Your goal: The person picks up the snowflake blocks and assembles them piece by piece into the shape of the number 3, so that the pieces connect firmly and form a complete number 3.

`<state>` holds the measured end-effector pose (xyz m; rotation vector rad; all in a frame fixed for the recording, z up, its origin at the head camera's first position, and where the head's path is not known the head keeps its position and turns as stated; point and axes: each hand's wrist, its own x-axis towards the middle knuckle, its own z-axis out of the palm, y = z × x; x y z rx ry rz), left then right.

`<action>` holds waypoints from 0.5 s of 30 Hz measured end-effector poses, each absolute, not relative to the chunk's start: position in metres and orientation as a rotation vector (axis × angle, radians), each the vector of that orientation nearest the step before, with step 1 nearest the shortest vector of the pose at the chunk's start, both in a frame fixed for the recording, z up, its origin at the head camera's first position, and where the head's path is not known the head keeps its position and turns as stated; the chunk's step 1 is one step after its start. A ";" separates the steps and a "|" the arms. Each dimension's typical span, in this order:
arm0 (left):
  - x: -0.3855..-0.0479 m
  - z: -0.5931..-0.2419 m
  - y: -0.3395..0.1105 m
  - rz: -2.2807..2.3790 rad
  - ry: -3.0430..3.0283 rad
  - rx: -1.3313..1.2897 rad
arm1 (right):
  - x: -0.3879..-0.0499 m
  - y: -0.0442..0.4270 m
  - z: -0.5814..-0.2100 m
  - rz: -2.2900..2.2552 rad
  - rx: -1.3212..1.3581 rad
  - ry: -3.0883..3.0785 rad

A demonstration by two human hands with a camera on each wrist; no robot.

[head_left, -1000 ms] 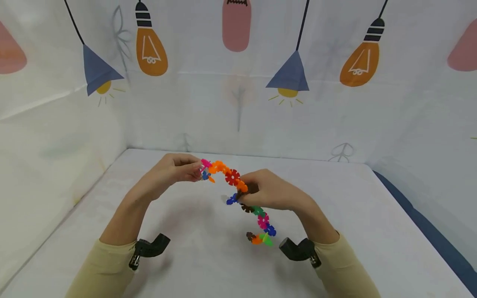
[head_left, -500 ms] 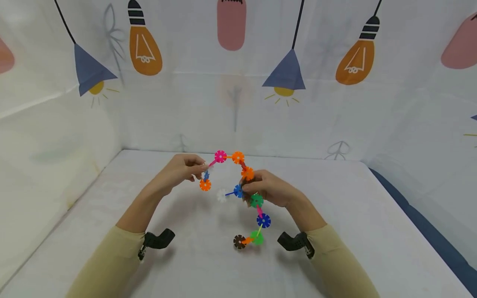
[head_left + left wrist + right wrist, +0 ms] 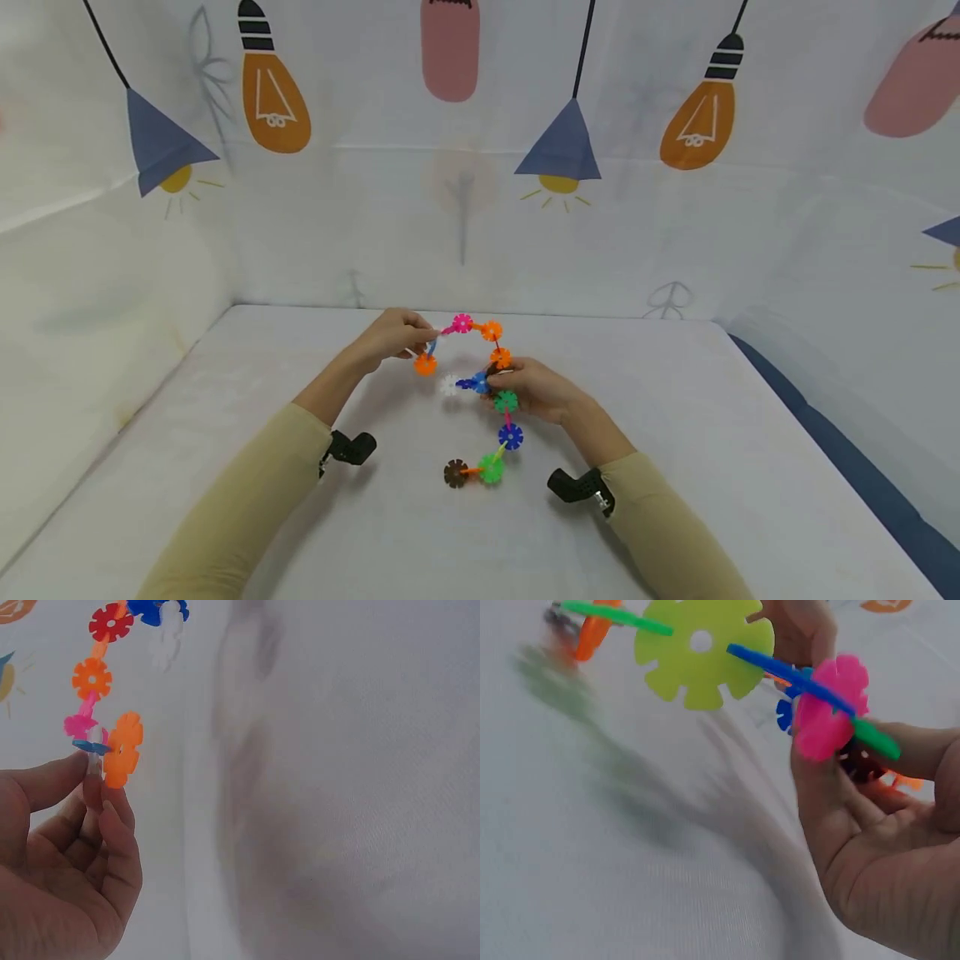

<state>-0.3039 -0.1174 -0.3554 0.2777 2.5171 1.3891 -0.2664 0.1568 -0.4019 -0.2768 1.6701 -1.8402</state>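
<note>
A chain of notched plastic snowflake discs [image 3: 491, 468] in many colours hangs over the table in the head view, curving like an S with a short side branch. My left hand [image 3: 397, 335] pinches a clear disc [image 3: 94, 759] near the upper left end, beside a light blue disc and an orange end disc [image 3: 124, 750]. My right hand [image 3: 542, 390] grips the middle, around a dark brown disc [image 3: 862, 766] partly hidden by the fingers. From there a blue and white branch [image 3: 450, 384] points left. Below, green, pink, blue and lime discs lead to a brown end disc [image 3: 455, 473].
A white-covered table [image 3: 390, 533] lies beneath both hands. Behind it hangs a white curtain [image 3: 360, 217] printed with lamps and bulbs. Dark blue cloth [image 3: 832, 433] shows along the right edge. Each sleeve carries a black wrist camera [image 3: 352, 448].
The chain has turned so that more discs face the head camera, and its lower end has swung left. My left hand has moved right, closer to my right hand. Both hands still hold on.
</note>
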 end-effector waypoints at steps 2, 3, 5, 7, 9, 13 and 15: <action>-0.308 -0.359 -0.117 1.372 2.526 0.234 | -0.268 0.155 -0.406 -1.798 -0.257 1.730; -0.309 -0.361 -0.117 1.364 2.528 0.216 | -0.268 0.153 -0.407 -1.774 -0.243 1.758; -0.313 -0.365 -0.117 1.354 2.535 0.189 | -0.268 0.152 -0.406 -1.717 -0.217 1.840; -0.317 -0.368 -0.117 1.352 2.541 0.171 | -0.267 0.151 -0.404 -1.623 -0.221 1.992; -0.319 -0.372 -0.116 1.354 2.548 0.151 | -0.265 0.151 -0.400 -1.503 -0.215 2.163; -0.322 -0.378 -0.115 1.336 2.568 0.121 | -0.259 0.152 -0.394 -1.279 -0.236 2.398; -0.322 -0.383 -0.114 1.322 2.576 0.112 | -0.256 0.153 -0.392 -1.245 -0.245 2.409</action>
